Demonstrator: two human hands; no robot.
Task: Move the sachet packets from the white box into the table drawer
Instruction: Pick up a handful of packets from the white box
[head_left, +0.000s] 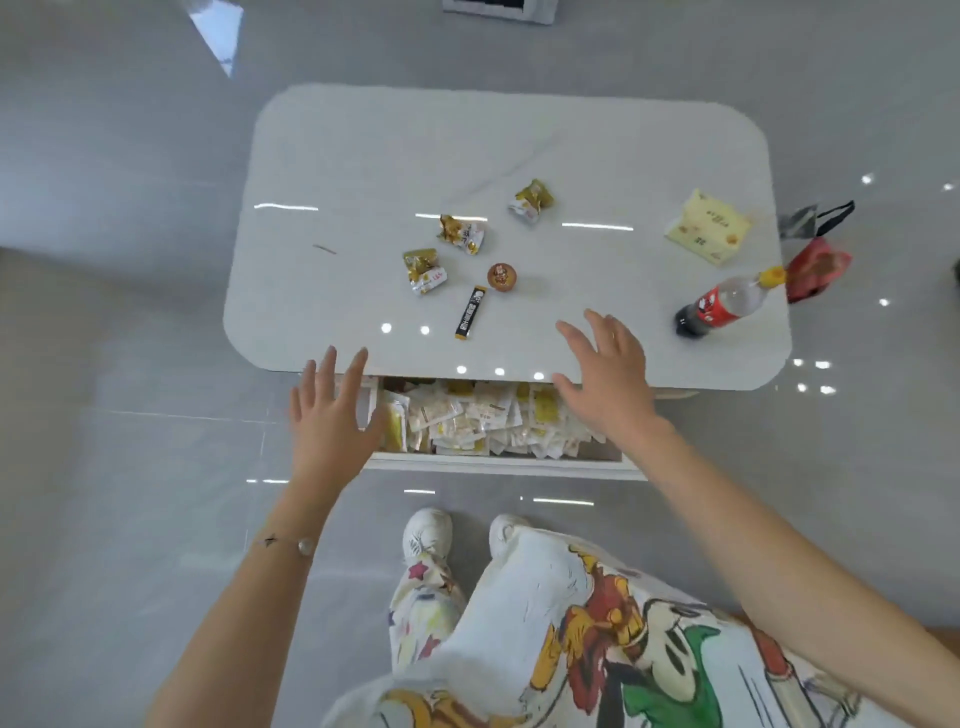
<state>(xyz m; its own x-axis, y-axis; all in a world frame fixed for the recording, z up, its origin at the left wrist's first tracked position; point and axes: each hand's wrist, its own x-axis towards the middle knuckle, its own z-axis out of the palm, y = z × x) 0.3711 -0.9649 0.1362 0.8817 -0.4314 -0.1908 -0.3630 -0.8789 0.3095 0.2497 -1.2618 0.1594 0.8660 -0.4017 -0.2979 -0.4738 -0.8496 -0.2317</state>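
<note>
The sachet packets (483, 421) lie in the drawer (498, 462), a thick, untidy heap of white and yellow that fills it from side to side. The drawer is pulled out from under the near edge of the table (467, 145), so only its front part shows.

The left hand (327, 415) hangs over the left end of the drawer with its fingers straight and a little spread, and it holds nothing. The right hand (608, 374) is over the right end, partly above the table edge. Its fingers are also spread wide and it too has nothing in it.

On the table top, near the middle, are three small snack packs (461, 234), a black stick sachet (470, 313) and a small round orange thing (502, 276). Toward the right edge lies a cola bottle (724, 304) on its side, and behind it a pale yellow box (709, 232). A red bag (815, 270) sits just beyond the table on the right.

I judge that the moving is mostly done — the packets are in the drawer and neither hand carries any. I cannot say for sure which thing is the white box, or whether packets remain in it. What is left is probably to push the drawer shut — perhaps the black stick sachet belongs inside too, but this is only a guess.
</note>
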